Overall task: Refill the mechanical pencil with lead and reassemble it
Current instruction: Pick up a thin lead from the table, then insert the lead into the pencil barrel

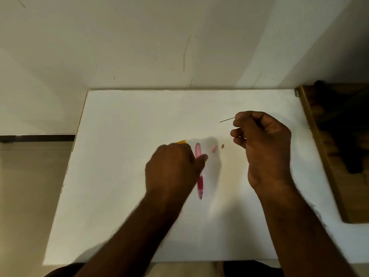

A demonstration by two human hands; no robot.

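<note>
Pink pencil (pixel 199 172), white table (pixel 119 176), yellow case (pixel 181 142), pale pink cap (pixel 214 149)

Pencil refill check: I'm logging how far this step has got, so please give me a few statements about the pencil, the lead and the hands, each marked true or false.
1. The right hand pinches a thin lead. True.
2. The pink pencil is lifted off the table. False: it lies flat on it.
3. Two small parts, a pink cap and a dark eraser, lie right of the pencil. True.
4. The left hand holds the lead. False: it is at the pencil, over a yellow item.
</note>
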